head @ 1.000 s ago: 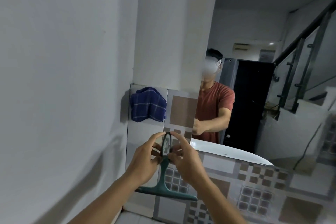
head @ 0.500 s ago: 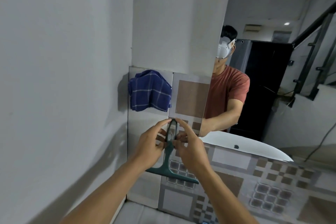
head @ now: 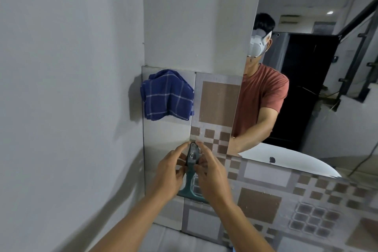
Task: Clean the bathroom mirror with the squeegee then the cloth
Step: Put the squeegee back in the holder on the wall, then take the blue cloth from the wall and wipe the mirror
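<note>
A teal squeegee [head: 189, 183] hangs upright against the tiled wall, its blade at the bottom and its looped handle end at the top. My left hand [head: 170, 176] and my right hand [head: 212, 178] both pinch the handle's upper end from either side. A blue checked cloth [head: 166, 95] hangs on the wall above, apart from my hands. The mirror [head: 306, 88] fills the upper right and reflects a person in a red shirt.
A plain white wall [head: 67, 88] stands close on the left. Patterned brown and grey tiles [head: 259, 204] cover the wall below the mirror. The mirror reflects a white basin rim [head: 296, 161], a dark doorway and a stair railing.
The view has moved closer to the wall and tilted. Both hands stay pinched on the squeegee's handle top, now slightly higher against the tiles.
</note>
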The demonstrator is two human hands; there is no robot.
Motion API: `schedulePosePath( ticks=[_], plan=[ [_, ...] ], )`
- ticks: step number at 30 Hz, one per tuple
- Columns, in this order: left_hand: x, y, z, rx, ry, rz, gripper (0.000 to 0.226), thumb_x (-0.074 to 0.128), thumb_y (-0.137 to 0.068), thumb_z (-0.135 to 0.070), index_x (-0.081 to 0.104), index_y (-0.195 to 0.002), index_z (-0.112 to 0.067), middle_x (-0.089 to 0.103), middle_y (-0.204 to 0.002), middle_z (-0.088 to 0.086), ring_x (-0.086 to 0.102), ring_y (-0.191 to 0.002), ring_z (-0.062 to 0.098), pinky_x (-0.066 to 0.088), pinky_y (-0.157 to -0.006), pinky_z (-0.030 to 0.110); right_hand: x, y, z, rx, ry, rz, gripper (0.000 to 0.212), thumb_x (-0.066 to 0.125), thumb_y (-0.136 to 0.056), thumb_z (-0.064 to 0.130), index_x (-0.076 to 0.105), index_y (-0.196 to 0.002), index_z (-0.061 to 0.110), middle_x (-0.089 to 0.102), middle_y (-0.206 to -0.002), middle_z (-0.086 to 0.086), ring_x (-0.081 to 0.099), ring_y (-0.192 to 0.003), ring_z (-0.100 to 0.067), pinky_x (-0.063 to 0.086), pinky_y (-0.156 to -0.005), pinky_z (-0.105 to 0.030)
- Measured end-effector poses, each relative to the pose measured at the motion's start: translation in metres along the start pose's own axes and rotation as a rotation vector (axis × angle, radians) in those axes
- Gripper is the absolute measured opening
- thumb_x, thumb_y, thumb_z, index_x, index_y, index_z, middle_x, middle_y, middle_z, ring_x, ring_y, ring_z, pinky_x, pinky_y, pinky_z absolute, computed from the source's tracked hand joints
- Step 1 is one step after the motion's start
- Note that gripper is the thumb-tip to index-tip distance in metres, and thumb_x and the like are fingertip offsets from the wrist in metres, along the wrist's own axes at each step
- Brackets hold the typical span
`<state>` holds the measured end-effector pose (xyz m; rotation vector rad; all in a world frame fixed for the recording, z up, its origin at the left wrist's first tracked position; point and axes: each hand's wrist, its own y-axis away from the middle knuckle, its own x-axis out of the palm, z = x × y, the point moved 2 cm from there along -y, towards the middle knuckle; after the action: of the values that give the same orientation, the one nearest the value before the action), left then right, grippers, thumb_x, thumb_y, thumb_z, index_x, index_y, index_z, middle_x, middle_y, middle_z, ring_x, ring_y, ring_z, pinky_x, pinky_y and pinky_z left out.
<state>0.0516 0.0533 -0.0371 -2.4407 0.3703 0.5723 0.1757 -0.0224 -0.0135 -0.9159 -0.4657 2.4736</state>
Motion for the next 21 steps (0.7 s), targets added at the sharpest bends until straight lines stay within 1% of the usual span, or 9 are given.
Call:
schedulePosePath(
  ticks=[2,3,6,8,10,11,14,18,21],
  plan=[
    [0.008,0.008,0.007,-0.039,0.075,-0.007,0.08,0.069,-0.089,-0.001,0.04,-0.14,-0.055,0.059,-0.116,-0.01,0.063,-0.104,0.013,0.059,-0.09,0.037,0.003,0.007,-0.005,0.017,0.004,-0.008,0.074,0.062,-0.095,-0.002,0.038,-0.145,0.048,0.063,-0.122,0.005,0.063,-0.108,-0.006,0.055,-0.096,-0.025],
    [0.011,0.011,0.009,-0.043,0.082,-0.025,0.079,0.07,-0.088,-0.001,0.042,-0.141,-0.052,0.06,-0.117,-0.01,0.063,-0.105,0.014,0.059,-0.091,0.038,0.004,0.01,-0.008,0.024,0.009,-0.007,0.073,0.063,-0.095,-0.002,0.039,-0.144,0.046,0.064,-0.117,0.007,0.062,-0.104,-0.001,0.054,-0.096,-0.019],
    [0.013,0.015,0.008,-0.027,-0.014,-0.071,0.08,0.072,-0.085,0.0,0.042,-0.145,-0.043,0.062,-0.123,-0.011,0.062,-0.109,0.01,0.056,-0.095,0.032,0.001,0.017,-0.012,0.069,0.021,0.033,0.068,0.064,-0.094,-0.002,0.042,-0.148,0.035,0.063,-0.099,0.016,0.06,-0.09,0.009,0.044,-0.081,0.003],
    [0.011,0.016,0.003,-0.026,-0.038,-0.079,0.079,0.073,-0.084,0.001,0.043,-0.145,-0.039,0.062,-0.127,-0.01,0.062,-0.112,0.009,0.055,-0.097,0.03,-0.003,0.02,-0.011,0.104,0.026,0.069,0.069,0.063,-0.095,-0.001,0.04,-0.15,0.034,0.061,-0.1,0.018,0.057,-0.089,0.011,0.042,-0.075,0.005],
    [0.006,0.019,-0.002,-0.029,-0.04,-0.072,0.076,0.075,-0.083,0.0,0.046,-0.142,-0.038,0.061,-0.127,-0.01,0.061,-0.112,0.008,0.055,-0.096,0.029,-0.01,0.023,-0.005,0.117,0.024,0.09,0.067,0.061,-0.097,0.002,0.039,-0.15,0.036,0.061,-0.108,0.017,0.057,-0.091,0.009,0.044,-0.075,0.003],
    [0.001,0.021,-0.004,-0.038,-0.038,-0.069,0.074,0.075,-0.083,0.0,0.048,-0.139,-0.04,0.061,-0.124,-0.01,0.061,-0.11,0.007,0.056,-0.094,0.029,-0.014,0.024,-0.001,0.112,0.027,0.097,0.065,0.061,-0.098,0.005,0.038,-0.15,0.037,0.061,-0.113,0.015,0.059,-0.094,0.006,0.047,-0.08,-0.002],
    [-0.023,0.026,-0.019,-0.05,-0.033,-0.098,0.064,0.072,-0.086,-0.001,0.05,-0.131,-0.041,0.06,-0.11,-0.008,0.062,-0.099,0.007,0.058,-0.086,0.025,-0.03,0.021,0.019,0.061,0.062,0.076,0.059,0.062,-0.099,0.015,0.038,-0.15,0.034,0.065,-0.128,0.006,0.062,-0.108,-0.004,0.054,-0.097,-0.025],
    [-0.066,0.023,-0.068,0.122,-0.063,-0.239,0.034,0.063,-0.093,-0.009,0.062,-0.125,-0.021,0.064,-0.099,-0.007,0.062,-0.088,0.003,0.051,-0.071,0.008,-0.056,0.007,0.07,-0.038,0.06,0.008,0.05,0.058,-0.101,0.023,0.042,-0.149,0.029,0.064,-0.135,0.002,0.062,-0.118,-0.013,0.054,-0.1,-0.033],
    [-0.1,0.008,-0.109,0.276,-0.144,-0.376,0.025,0.059,-0.096,-0.018,0.063,-0.121,-0.02,0.066,-0.101,-0.005,0.061,-0.086,0.006,0.054,-0.07,0.015,-0.072,-0.007,0.116,-0.204,0.101,-0.071,0.044,0.054,-0.102,0.027,0.046,-0.146,0.028,0.062,-0.137,0.003,0.059,-0.123,-0.013,0.051,-0.102,-0.036]
  ],
)
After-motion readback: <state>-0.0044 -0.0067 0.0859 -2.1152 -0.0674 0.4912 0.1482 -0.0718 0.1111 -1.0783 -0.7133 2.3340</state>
